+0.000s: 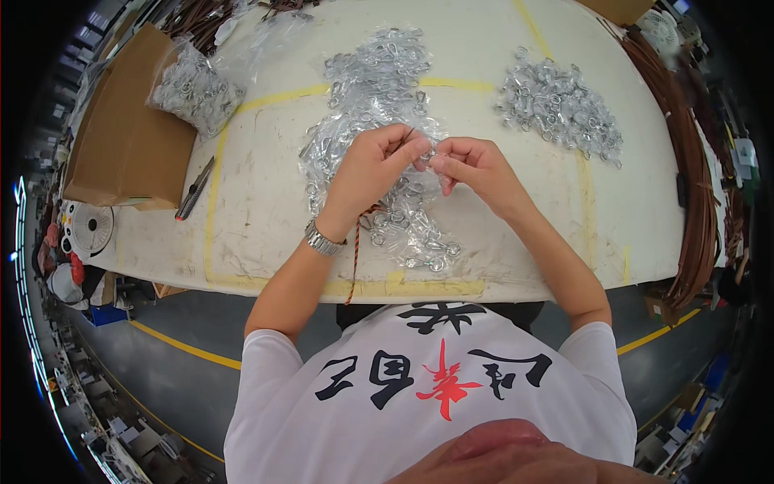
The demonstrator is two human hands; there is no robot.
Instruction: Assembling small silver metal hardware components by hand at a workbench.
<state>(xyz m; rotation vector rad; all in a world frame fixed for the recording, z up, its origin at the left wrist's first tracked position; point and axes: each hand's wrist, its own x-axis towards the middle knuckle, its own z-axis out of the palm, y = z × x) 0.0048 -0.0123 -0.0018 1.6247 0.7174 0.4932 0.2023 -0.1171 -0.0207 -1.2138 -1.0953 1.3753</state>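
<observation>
My left hand [377,165] is closed, thumb against forefinger, over a heap of small clear plastic bags [379,68] with silvery metal rings or hooks in them. A thin dark strand shows between its fingers. From below this hand a brown-orange twisted cord [355,258] hangs over the table's front edge. My right hand [476,168] is closed too, its fingertips nearly meeting the left ones. It pinches a small metal ring piece [431,153], partly hidden by the fingers. More bagged metal pieces [415,242] lie just in front of both hands.
A second pile of bagged pieces [560,109] lies at the right. At the left are an open cardboard box [133,121], a full clear bag [197,89] and a utility knife [196,189]. Brown strips [685,161] line the table's right edge. A small fan [89,228] stands beyond the left edge.
</observation>
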